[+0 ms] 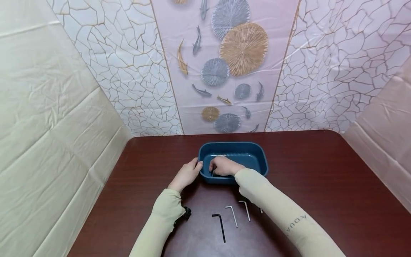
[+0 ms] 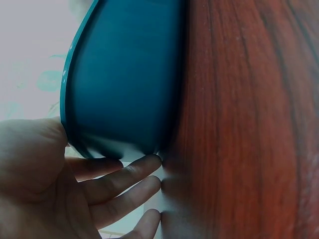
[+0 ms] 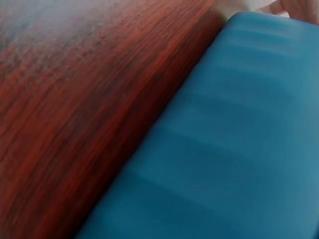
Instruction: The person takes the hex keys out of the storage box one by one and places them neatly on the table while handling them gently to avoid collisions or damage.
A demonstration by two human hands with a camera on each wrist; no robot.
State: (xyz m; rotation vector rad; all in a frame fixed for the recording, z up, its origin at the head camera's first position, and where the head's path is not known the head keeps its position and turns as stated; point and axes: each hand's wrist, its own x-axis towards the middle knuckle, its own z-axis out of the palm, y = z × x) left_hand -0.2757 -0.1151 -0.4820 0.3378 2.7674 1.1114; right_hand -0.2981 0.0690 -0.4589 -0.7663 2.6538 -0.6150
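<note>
A deep blue rectangular tray stands on the table. My left hand holds its left end, thumb at the rim and fingers along the outer wall; the left wrist view shows these fingers spread low against the tray's end. Inside the tray's left part, my right hand reaches down with curled fingers pinching a black hex key, mostly hidden by the hand. The right wrist view holds only the tray's outer side, with part of the left hand at the top corner.
In front of the tray lie a black hex key and two silver ones, a left one and a right one. Another silver piece is partly covered by the right sleeve. Patterned cloth walls border the dark red table.
</note>
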